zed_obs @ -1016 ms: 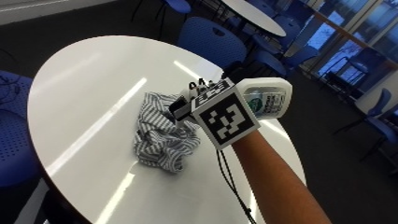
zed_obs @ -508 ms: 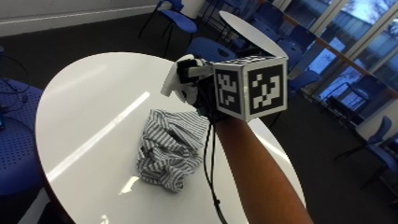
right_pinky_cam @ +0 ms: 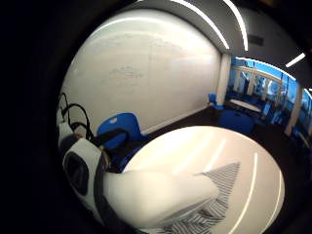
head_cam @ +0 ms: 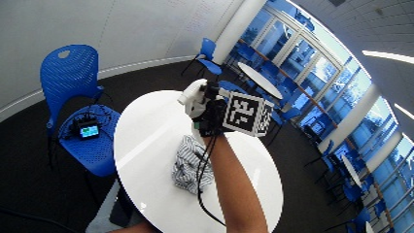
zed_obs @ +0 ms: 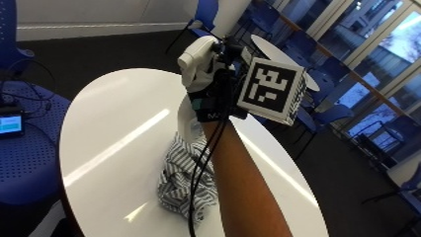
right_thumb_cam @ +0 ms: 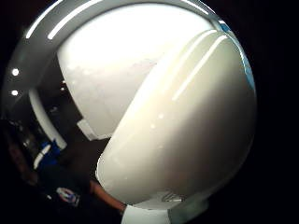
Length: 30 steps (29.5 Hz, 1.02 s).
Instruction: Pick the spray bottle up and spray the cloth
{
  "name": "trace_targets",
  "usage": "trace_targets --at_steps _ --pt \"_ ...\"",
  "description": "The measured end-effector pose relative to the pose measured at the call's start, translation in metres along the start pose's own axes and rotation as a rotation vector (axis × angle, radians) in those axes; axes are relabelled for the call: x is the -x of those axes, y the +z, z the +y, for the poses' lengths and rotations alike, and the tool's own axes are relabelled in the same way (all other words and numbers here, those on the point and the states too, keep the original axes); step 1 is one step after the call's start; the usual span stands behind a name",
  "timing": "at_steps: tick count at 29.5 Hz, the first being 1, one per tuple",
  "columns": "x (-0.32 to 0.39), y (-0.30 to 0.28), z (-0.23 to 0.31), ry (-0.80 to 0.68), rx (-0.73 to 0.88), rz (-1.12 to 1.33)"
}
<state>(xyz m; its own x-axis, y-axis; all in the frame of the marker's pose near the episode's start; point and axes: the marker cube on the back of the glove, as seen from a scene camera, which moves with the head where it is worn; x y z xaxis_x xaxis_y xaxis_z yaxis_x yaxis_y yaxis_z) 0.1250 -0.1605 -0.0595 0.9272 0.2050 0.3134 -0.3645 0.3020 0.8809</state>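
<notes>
My gloved right hand [zed_obs: 214, 101] grips a white spray bottle [zed_obs: 196, 57] and holds it upright in the air above the table. The bottle's head rises above the glove and its body [zed_obs: 186, 118] hangs below. Under the forearm, a crumpled grey-and-white striped cloth [zed_obs: 179, 180] lies on the round white table [zed_obs: 111, 148]. From the little finger side palm view, the bottle [right_pinky_cam: 156, 195] is close, with the cloth [right_pinky_cam: 225, 178] on the table behind it. The bottle [right_thumb_cam: 187, 116] fills the thumb side palm view. The wide view shows the hand [head_cam: 208, 116], bottle [head_cam: 193, 94] and cloth [head_cam: 191, 167].
A blue chair [head_cam: 71, 77] with a small device on its seat stands beside the table [head_cam: 146, 141]. More blue chairs and a second round table [head_cam: 262, 80] stand further off by the windows. A whiteboard wall [right_pinky_cam: 146, 73] is behind.
The hand has risen with the spray bottle and turned it upright above the cloth. The outside picture has shifted as well. The cloth lies where it was.
</notes>
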Motion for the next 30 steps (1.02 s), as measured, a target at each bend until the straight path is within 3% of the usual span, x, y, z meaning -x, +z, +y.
trace_targets --at_steps 8,16,30 --pt "-0.021 0.019 0.005 0.256 -0.036 -0.296" --pt "-0.041 0.048 0.019 0.461 0.010 -0.432" --pt "-0.039 0.063 0.005 0.416 0.075 -0.415"
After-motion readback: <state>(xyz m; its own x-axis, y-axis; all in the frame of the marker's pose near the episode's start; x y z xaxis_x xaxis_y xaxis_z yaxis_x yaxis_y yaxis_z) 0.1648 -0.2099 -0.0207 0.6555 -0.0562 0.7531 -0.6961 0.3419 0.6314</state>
